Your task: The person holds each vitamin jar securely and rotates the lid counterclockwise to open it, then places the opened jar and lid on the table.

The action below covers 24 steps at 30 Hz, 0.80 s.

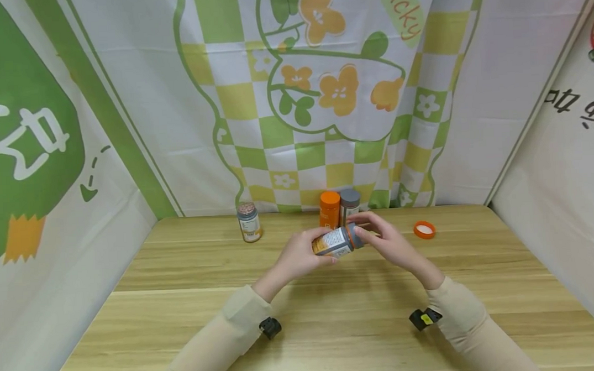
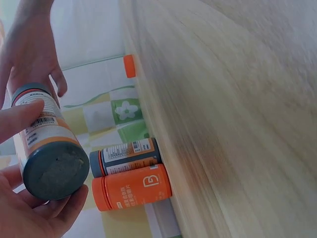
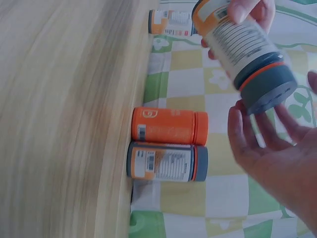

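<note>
My left hand (image 1: 300, 253) grips a grey pill bottle (image 1: 333, 241) with a white and orange label, its fingers on one side and thumb on the other. The bottle is tilted above the table, its grey lid (image 3: 270, 87) toward my right hand (image 1: 391, 245). An orange ring shows just below that lid. The right hand's fingers are loosely spread at the lid, fingertips at its edge; in the right wrist view its thumb (image 3: 313, 82) stands apart from it. The bottle's dark base (image 2: 57, 171) faces the left wrist camera.
An orange bottle (image 1: 330, 209) and a grey-lidded bottle (image 1: 349, 204) stand side by side at the table's back edge. Farther left is a lidless bottle (image 1: 249, 223) with pinkish contents at its mouth. An orange lid (image 1: 424, 230) lies inside-up on the right, near the patterned curtain (image 1: 320, 157).
</note>
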{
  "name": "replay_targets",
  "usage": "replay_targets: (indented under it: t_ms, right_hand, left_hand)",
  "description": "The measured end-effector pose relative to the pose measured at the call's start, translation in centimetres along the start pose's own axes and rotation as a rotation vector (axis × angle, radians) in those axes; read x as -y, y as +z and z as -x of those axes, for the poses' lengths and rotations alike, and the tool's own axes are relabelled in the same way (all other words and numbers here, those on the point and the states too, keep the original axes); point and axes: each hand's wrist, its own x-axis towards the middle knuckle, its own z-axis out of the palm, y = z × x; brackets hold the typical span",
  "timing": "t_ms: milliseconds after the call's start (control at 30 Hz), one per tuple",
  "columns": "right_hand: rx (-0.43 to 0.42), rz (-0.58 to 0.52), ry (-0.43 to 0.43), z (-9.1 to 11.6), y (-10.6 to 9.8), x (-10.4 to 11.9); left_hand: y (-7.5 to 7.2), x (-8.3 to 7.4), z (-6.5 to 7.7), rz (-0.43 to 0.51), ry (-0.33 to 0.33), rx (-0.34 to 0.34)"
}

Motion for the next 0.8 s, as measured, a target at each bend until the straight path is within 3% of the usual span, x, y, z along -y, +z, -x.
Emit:
replay_targets:
  t_ms: [200, 633, 800]
  right_hand:
    - [-0.008, -0.051, 0.082, -0.47, 0.35, 0.33]
    - [-0.008, 0.031, 0.325, -0.60, 0.51, 0.39]
    - [0.018, 0.004, 0.347, -0.57, 0.62, 0.37]
  left_hand:
    - [0.15, -0.08, 0.06, -0.130, 0.064, -0.043]
    - [0.69, -0.11, -0.17, -0.227, 0.092, -0.122]
    - [0.75, -0.04, -0.23, -0.256, 0.110, -0.146]
